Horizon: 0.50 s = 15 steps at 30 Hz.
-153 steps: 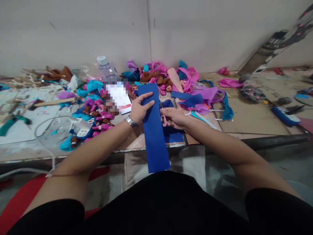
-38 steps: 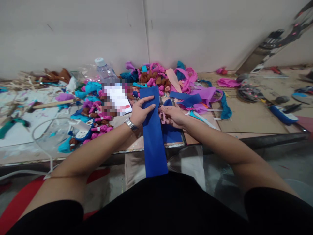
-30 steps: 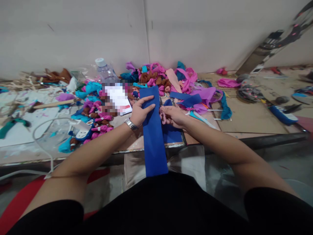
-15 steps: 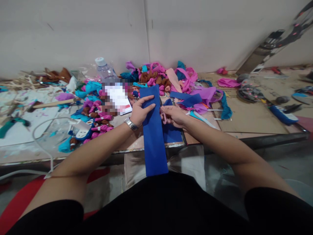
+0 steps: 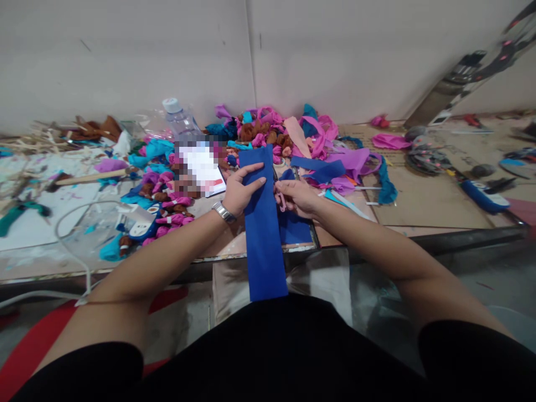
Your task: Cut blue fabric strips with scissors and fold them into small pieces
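A long blue strip point(image 5: 264, 245) of cloth or paper runs from the table down over its front edge towards my black shirt. My left hand point(image 5: 243, 190) grips its upper part, thumb and forefinger lying on top and the other fingers out of sight. Just right of the strip, my right hand point(image 5: 298, 196) is closed around pink-handled scissors point(image 5: 282, 200); their blades are mostly hidden. Another blue piece point(image 5: 296, 228) lies on the table under the right hand. Beyond it are a folded blue strip point(image 5: 324, 169) and purple scraps point(image 5: 355, 162).
Left of my hands lie a lit phone point(image 5: 203, 167), a bottle point(image 5: 179, 117), a hammer point(image 5: 90, 176), green pliers point(image 5: 25, 212) and a white cable point(image 5: 62, 223). Colourful knotted bundles point(image 5: 165, 192) pile up nearby. Brown cardboard point(image 5: 422, 201) covers the right side.
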Available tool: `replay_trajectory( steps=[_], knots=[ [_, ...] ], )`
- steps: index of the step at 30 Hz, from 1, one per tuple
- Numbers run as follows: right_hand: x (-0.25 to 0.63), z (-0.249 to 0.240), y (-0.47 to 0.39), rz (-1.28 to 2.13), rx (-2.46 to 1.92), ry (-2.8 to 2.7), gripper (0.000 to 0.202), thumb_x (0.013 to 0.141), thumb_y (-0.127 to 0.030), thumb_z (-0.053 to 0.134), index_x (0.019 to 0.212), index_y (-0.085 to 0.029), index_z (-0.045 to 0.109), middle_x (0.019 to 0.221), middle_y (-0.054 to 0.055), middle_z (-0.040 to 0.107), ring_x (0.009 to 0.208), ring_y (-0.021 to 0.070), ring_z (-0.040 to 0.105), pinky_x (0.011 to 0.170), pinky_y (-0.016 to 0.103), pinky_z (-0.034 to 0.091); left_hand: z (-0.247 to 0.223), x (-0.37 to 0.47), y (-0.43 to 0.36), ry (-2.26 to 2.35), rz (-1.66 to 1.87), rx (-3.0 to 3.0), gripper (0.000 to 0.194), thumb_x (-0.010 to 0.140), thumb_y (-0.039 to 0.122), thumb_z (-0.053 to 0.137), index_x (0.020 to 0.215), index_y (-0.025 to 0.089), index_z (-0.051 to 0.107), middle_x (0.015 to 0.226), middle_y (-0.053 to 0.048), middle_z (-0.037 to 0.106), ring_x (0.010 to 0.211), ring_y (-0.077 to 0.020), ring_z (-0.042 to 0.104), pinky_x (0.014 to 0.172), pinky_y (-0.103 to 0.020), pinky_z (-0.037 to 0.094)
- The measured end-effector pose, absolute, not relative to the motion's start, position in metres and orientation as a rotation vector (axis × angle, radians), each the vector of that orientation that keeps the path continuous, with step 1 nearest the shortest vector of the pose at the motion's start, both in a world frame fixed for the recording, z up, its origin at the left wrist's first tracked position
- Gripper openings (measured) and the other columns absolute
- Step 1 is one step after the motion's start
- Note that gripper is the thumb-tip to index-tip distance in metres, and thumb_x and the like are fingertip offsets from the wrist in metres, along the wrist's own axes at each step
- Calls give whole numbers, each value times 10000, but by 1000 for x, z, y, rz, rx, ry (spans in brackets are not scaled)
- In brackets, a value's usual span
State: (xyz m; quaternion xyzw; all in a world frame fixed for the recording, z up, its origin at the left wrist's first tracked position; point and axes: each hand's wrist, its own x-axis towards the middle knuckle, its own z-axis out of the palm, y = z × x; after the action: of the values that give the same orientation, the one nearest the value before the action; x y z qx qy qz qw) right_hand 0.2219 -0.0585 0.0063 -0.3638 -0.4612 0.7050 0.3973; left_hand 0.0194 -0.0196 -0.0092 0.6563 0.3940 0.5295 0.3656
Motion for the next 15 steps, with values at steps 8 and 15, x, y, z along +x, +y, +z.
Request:
replay_trajectory(
  steps=[8, 15],
  knots=[
    [225, 6, -57, 1789, -903, -1146, 363, 990, -483, 728, 874, -149, 644, 606, -19, 677, 388, 62, 563, 318, 128, 328, -10, 20, -20, 994, 1363, 1711, 537, 780, 478, 879, 1240, 223, 768, 1308, -85, 774, 1253, -283, 718, 1199, -488, 530],
    [227, 8, -56, 1770, -920, -1157, 377, 990, -479, 729, 833, -148, 637, 595, -16, 681, 363, 55, 534, 317, 131, 324, -10, 19, -20, 991, 1363, 1796, 555, 795, 519, 862, 1255, 225, 764, 1320, -89, 767, 1254, -286, 715, 1188, -476, 533]
  ],
)
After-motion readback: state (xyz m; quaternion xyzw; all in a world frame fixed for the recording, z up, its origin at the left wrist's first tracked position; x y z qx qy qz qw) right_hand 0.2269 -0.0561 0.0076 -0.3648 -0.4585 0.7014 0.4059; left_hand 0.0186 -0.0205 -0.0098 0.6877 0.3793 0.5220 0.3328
